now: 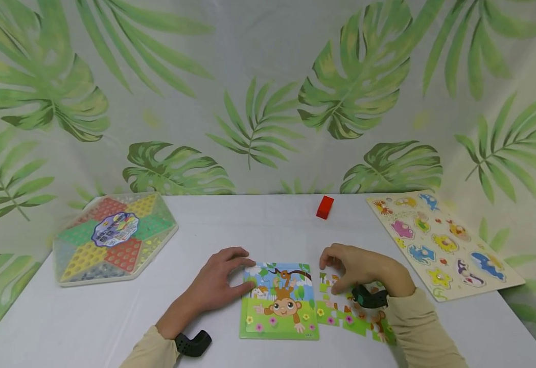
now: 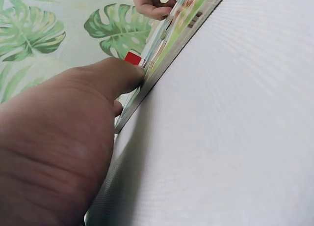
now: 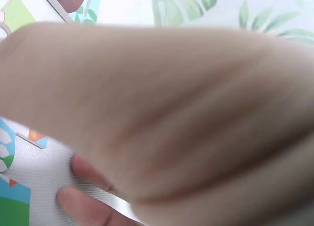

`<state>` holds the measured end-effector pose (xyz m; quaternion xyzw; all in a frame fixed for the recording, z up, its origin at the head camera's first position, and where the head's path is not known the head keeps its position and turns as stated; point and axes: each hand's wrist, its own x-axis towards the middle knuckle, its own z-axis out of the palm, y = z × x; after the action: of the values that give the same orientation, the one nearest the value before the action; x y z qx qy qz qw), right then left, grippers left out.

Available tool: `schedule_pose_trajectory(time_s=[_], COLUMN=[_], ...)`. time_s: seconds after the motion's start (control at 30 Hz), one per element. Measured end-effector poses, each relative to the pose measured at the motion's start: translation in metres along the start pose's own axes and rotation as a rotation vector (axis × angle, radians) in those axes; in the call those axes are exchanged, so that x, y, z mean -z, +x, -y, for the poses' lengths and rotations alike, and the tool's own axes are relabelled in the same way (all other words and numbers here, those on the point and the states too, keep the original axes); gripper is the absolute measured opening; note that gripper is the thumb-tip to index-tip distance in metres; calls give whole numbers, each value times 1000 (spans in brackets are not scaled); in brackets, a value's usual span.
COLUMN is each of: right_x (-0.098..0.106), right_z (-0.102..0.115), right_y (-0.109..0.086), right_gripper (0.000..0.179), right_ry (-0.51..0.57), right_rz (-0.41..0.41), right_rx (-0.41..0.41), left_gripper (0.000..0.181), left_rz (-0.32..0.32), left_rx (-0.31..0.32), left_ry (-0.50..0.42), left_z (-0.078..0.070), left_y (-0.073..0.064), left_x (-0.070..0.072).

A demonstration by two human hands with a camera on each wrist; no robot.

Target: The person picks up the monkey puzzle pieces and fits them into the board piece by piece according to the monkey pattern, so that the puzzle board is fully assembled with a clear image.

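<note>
A square jigsaw puzzle (image 1: 282,306) with a cartoon monkey on a green and blue ground lies on the white table. At its left edge rests my left hand (image 1: 219,280), thumb on the border and index fingertip near the upper left corner. In the left wrist view the thumb (image 2: 122,76) touches the board's edge. Loose puzzle pieces (image 1: 329,318) lie to the right of the board. Over them hovers my right hand (image 1: 357,266), fingers bent downward and thumb apart from them. Fingertips (image 3: 81,204) show in the right wrist view, close over the table, with nothing between them.
A hexagonal Chinese checkers box (image 1: 116,237) lies at the left. A red block (image 1: 325,207) is near the back edge. The animal peg puzzle board (image 1: 447,245) lies at the right. Behind the table hangs a leaf-patterned cloth (image 1: 258,66).
</note>
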<state>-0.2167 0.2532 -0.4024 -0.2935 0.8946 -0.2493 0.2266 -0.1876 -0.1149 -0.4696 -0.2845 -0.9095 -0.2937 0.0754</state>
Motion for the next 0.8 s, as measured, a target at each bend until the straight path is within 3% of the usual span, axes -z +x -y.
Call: schedule_pose_trajectory(time_s=[0.23, 0.37, 0.63, 0.8], right_x=[-2, -3, 2, 16], right_z=[9, 11, 5, -8], right_y=[1, 2, -2, -20], right_gripper=[43, 40, 39, 43], right_ry=[47, 63, 64, -6], right_rz=[20, 27, -2, -98], right_rx=[-95, -97, -65, -156], left_gripper=[26, 20, 44, 46], left_rz=[-12, -24, -4, 11], left_rx=[-8, -6, 17, 22], left_ry=[-17, -28, -12, -1], left_z=[0, 1, 1, 0], left_y=[0, 1, 0, 1], left_x=[0, -1, -2, -1])
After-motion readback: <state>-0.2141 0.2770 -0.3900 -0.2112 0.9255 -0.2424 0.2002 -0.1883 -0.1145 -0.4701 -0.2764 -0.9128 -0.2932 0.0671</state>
